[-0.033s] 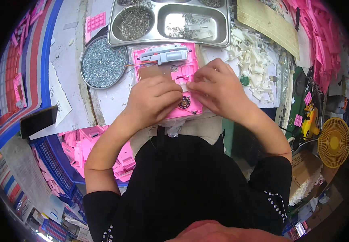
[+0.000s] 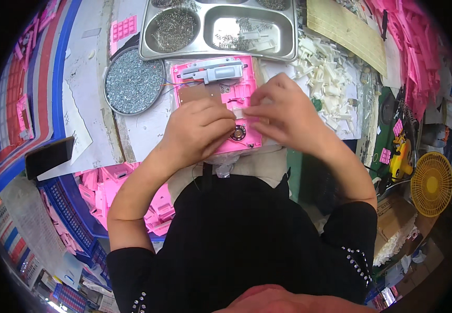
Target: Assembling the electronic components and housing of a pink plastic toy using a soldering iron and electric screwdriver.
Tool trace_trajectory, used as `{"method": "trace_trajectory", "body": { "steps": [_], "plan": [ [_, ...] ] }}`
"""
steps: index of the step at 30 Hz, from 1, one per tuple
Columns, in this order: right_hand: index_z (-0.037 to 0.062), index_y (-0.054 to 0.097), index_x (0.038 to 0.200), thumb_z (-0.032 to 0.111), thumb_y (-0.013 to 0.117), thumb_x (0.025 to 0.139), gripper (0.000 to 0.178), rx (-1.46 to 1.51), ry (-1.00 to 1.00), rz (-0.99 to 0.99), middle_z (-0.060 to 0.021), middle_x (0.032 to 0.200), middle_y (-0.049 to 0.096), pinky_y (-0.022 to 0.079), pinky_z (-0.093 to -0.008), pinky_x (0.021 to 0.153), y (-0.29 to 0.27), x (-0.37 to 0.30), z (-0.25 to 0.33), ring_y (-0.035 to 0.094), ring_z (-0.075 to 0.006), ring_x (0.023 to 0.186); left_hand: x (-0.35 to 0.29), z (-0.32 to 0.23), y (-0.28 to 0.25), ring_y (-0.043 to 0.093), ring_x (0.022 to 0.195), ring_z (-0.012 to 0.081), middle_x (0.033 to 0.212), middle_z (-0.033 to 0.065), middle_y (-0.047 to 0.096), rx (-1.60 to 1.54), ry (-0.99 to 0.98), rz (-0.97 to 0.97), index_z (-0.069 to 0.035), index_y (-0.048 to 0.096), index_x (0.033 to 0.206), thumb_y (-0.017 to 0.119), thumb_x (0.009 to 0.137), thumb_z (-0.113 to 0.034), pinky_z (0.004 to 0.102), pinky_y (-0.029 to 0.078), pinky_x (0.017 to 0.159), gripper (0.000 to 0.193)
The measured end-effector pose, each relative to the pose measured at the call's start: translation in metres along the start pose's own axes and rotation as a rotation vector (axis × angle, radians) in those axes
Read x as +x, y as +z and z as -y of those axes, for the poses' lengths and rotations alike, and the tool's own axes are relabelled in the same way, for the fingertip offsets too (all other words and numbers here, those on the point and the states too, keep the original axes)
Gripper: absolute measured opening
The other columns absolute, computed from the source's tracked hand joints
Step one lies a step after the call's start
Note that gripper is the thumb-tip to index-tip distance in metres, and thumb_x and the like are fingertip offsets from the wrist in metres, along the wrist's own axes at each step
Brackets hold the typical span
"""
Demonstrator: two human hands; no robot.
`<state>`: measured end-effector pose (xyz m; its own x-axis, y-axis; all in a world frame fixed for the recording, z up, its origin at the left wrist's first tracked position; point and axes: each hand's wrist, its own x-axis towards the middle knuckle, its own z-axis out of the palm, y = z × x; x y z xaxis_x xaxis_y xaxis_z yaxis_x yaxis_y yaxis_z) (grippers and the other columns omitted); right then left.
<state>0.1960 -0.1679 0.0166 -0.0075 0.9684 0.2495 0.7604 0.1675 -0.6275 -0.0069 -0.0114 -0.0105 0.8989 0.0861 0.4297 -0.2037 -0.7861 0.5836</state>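
A pink plastic housing (image 2: 252,140) lies in front of me, with a brown circuit board (image 2: 193,95) and a long grey mechanism (image 2: 221,72) inside it. A round black part with a metallic centre (image 2: 238,132) sits near its lower edge. My left hand (image 2: 197,128) reaches across the board, its curled fingertips closed at a small white plastic piece (image 2: 238,113). From the other side my right hand (image 2: 291,115) bends over the housing's right edge, fingers closed near the same piece. What lies between the right fingertips is hidden.
Behind the housing stands a metal compartment tray (image 2: 218,55) with springs. A round dish of small metal parts (image 2: 134,81) is at its left, a heap of white plastic pieces (image 2: 330,78) at its right. Pink housings fill a blue bin (image 2: 98,229). A yellow fan (image 2: 432,184) stands far right.
My right hand's fingertips have shifted very slightly right, away from the white piece. The left hand and the housing have hardly moved.
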Motion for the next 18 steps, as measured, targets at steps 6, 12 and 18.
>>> {"method": "trace_trajectory", "body": {
  "steps": [6, 12, 18],
  "plan": [
    [0.0113, 0.077, 0.084, 0.020, 0.084, 0.075, 0.014, -0.210, 0.110, -0.227, -0.0058, 0.090, 0.066, 0.050, -0.0413, 0.080, -0.005, 0.033, -0.023, 0.059, -0.0299, 0.089, 0.001, 0.000, -0.001, 0.068, 0.085, 0.0251, 0.097, 0.0033, 0.071, -0.036, 0.000, -0.013, -0.009, 0.071, 0.090, 0.080, 0.077, -0.009, 0.0365, 0.054, 0.071, 0.016],
    [0.0116, 0.076, 0.083, 0.023, 0.083, 0.078, 0.014, -0.255, 0.181, -0.171, -0.0035, 0.082, 0.063, 0.046, -0.0404, 0.076, 0.011, 0.036, -0.013, 0.057, -0.0278, 0.085, -0.002, 0.000, 0.002, 0.067, 0.085, 0.0247, 0.096, 0.0026, 0.070, -0.049, -0.034, -0.038, -0.009, 0.070, 0.089, 0.079, 0.078, -0.010, 0.0369, 0.054, 0.071, 0.014],
    [0.0088, 0.077, 0.085, 0.017, 0.085, 0.077, 0.014, -0.207, 0.020, -0.195, -0.0037, 0.079, 0.062, 0.045, -0.0380, 0.072, 0.017, 0.032, 0.001, 0.054, -0.0258, 0.080, -0.005, 0.001, 0.002, 0.065, 0.081, 0.0259, 0.097, 0.0056, 0.069, -0.055, -0.065, -0.219, -0.009, 0.071, 0.094, 0.078, 0.078, -0.007, 0.0381, 0.050, 0.070, 0.017]
  ]
}}
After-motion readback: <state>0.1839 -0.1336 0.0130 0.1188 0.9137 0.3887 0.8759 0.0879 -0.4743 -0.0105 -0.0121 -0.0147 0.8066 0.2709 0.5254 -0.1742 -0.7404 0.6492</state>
